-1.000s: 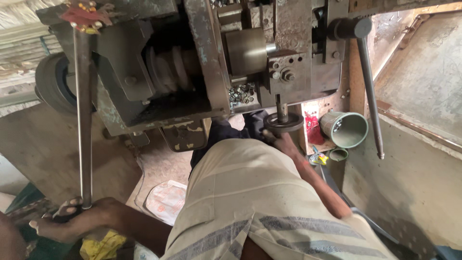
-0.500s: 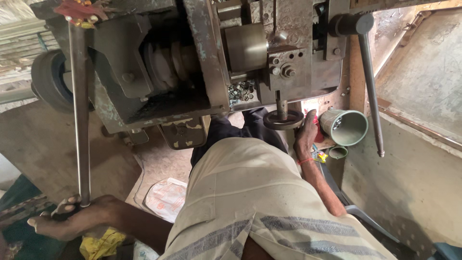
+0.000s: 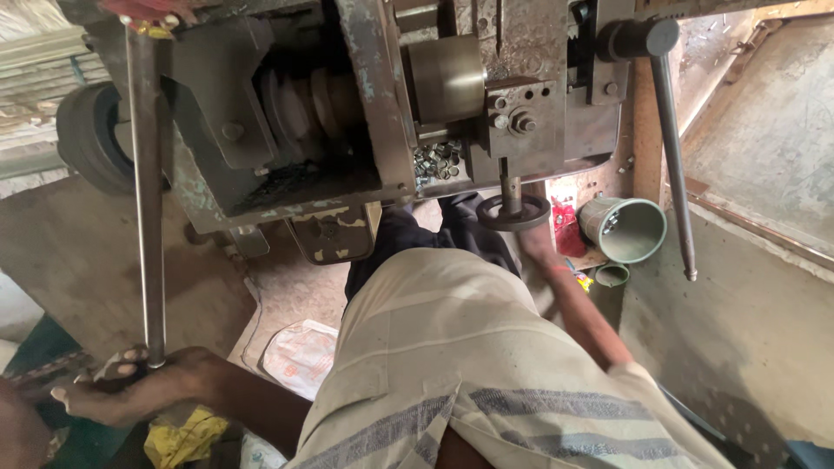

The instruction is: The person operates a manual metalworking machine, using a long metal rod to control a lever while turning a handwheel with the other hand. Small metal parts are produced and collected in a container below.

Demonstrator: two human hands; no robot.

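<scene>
Long steel rod (image 3: 146,200): it runs straight up from the left hand (image 3: 117,386) to the top of the machine (image 3: 365,113), where its far end meets a red and yellow fitting (image 3: 143,13). The left hand lies low at the left edge of the view, its fingers curled round the rod's near end and its thumb laid across it. Just beside this hand, toward the person's body, sit a yellow rag (image 3: 178,439) and a crumpled white bag (image 3: 300,356) on the floor.

The right hand (image 3: 532,239) reaches forward along the right side of the striped shirt (image 3: 469,365) and sits right under a small black handwheel (image 3: 512,211) on a short shaft below the machine. It appears to touch the wheel's rim, but the fingers are hidden behind it, so whether they are spread or closed cannot be told. An orange band (image 3: 558,269) circles the wrist.

Just right of the right hand stands a green plastic cup (image 3: 625,227), tipped toward the camera, with a smaller green cup (image 3: 612,274) below it and a red packet (image 3: 566,230) between hand and cup. Above the cups a grey lever (image 3: 673,165) with a dark hub slants down from the machine. Above the handwheel, a tray of small metal parts (image 3: 439,161) lies beneath a smooth steel drum (image 3: 447,76). Far above the left hand, a black tyre (image 3: 87,135) projects from the machine's left side.
</scene>
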